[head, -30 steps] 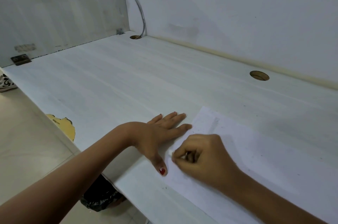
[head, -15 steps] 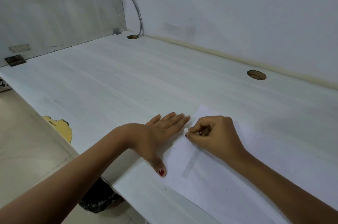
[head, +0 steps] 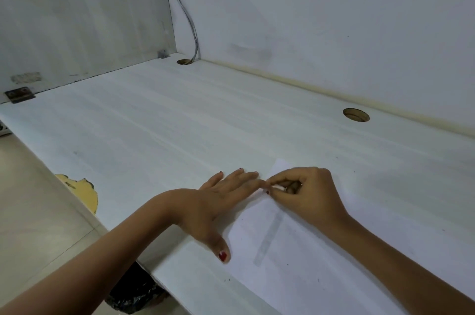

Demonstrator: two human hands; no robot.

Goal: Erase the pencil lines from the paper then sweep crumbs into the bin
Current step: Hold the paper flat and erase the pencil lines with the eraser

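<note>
A white sheet of paper (head: 303, 258) lies on the white desk (head: 180, 129) at the lower right. A pale grey rubbed band (head: 268, 237) runs down its left part, and tiny dark crumbs dot the sheet. My left hand (head: 218, 209) lies flat with straight fingers, pressing the paper's left edge down. My right hand (head: 305, 194) pinches a small eraser (head: 279, 188), mostly hidden by the fingers, against the paper near its far left corner, right beside my left fingertips. A bin lined with a black bag (head: 136, 294) stands under the desk's front edge.
Two round cable holes (head: 356, 114) (head: 184, 62) pierce the desk near the back wall, and a grey cable (head: 190, 21) drops into the left one. The desk's front edge has a chipped yellow patch (head: 84, 192). A partition wall closes the left end.
My right hand with the eraser has moved up the paper, away from me, from near my left thumb to beside my left fingertips, leaving a rubbed band behind. My left hand stays put.
</note>
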